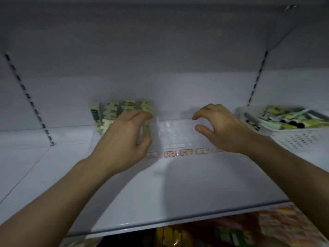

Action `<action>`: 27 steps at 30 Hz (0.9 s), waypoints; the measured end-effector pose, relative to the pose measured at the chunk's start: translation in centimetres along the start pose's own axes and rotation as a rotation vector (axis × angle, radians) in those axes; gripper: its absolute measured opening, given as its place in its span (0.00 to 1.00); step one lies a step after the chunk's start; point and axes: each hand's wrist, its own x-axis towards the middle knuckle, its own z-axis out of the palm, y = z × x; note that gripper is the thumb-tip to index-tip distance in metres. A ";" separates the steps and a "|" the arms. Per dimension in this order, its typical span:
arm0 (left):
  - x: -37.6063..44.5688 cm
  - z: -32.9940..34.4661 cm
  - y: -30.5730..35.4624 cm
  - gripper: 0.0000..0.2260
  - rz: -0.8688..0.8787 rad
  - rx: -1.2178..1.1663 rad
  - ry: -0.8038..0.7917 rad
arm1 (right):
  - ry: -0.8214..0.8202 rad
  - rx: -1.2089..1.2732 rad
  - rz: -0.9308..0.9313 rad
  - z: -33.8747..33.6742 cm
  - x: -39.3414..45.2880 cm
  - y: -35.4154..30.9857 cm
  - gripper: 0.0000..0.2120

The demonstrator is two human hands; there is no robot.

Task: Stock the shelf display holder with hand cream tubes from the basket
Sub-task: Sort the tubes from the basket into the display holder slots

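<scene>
Reaching forward over the white shelf (178, 184), both bare forearms angle inward from the lower corners. The left hand (122, 141) lies palm down, fingers curled forward against the front row of green-patterned hand cream tubes (122, 107); whether it grips one I cannot tell, since the hand hides the contact. The right hand (219, 127) hovers with fingers loosely bent and spread, thumb apart below them, holding nothing. Between the hands sits the clear display holder (174, 136), its left part filled with upright tubes, its right part bare, with red-bordered labels (178, 153) along its front edge. Farther right, against the back wall, the white perforated basket (299, 139) holds loose tubes lying jumbled.
</scene>
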 end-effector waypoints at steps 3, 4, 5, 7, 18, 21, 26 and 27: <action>3.5 1.5 3.2 0.22 0.091 -0.034 -0.026 | -0.024 -0.087 0.064 -3.0 -2.3 3.0 0.14; 4.5 2.2 4.3 0.21 0.112 -0.051 -0.033 | -0.030 -0.107 0.083 -3.9 -3.1 4.1 0.14; 5.5 2.8 5.5 0.21 0.136 -0.071 -0.036 | -0.031 -0.126 0.105 -4.9 -3.8 5.1 0.14; 7.2 4.2 7.9 0.21 0.184 -0.110 -0.039 | -0.025 -0.154 0.147 -6.4 -5.3 6.9 0.14; 14.2 11.7 18.2 0.21 0.360 -0.359 -0.085 | 0.019 -0.192 0.259 -10.2 -10.5 14.4 0.08; 16.0 13.5 19.5 0.21 0.339 -0.423 -0.107 | 0.095 -0.167 0.332 -10.1 -10.3 15.8 0.13; 18.5 15.8 19.7 0.21 0.235 -0.501 -0.172 | 0.076 -0.090 0.481 -9.1 -7.0 18.1 0.14; 18.9 16.0 19.5 0.21 0.224 -0.498 -0.181 | 0.041 -0.082 0.495 -8.7 -5.9 18.4 0.12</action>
